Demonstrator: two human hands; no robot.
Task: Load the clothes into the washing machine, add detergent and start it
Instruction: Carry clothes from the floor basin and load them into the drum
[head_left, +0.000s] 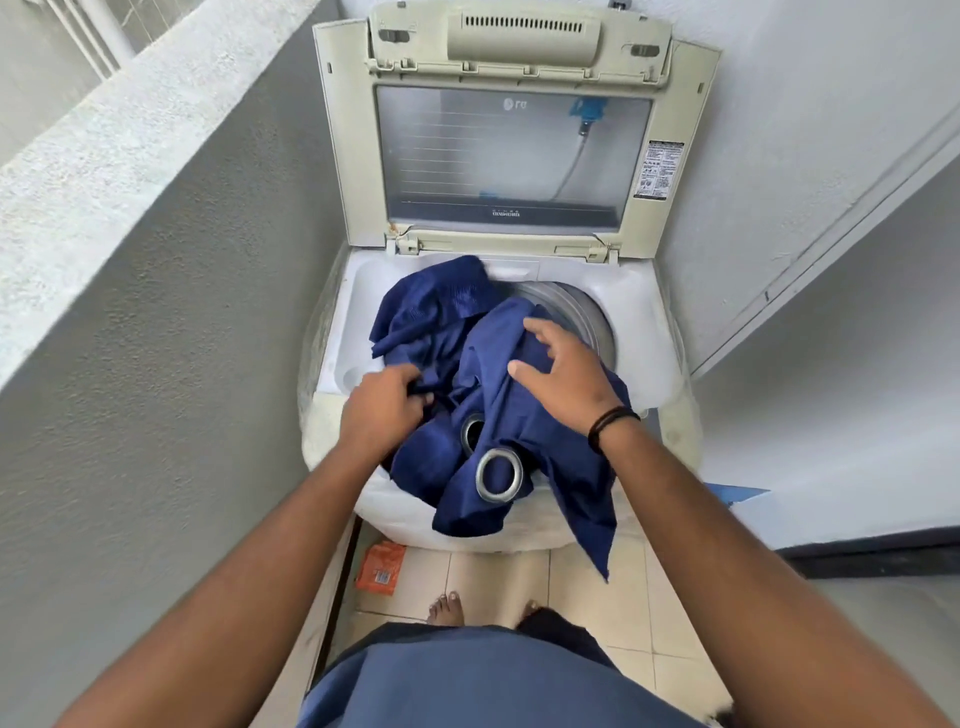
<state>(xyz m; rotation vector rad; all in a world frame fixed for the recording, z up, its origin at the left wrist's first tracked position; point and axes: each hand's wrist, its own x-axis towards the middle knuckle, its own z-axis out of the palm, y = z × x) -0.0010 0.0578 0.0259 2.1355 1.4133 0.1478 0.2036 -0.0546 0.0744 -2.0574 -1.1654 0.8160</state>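
Note:
A top-loading washing machine stands ahead with its lid raised upright. A dark blue curtain with metal eyelet rings fills the drum opening, and part of it hangs over the front rim. My left hand grips a fold of the curtain at the opening's left side. My right hand rests on top of the fabric with its fingers spread. The steel drum wall shows behind my right hand.
A grey concrete wall runs close on the left and a white wall on the right. An orange sachet lies on the tiled floor by the machine's left foot. My bare feet stand just in front.

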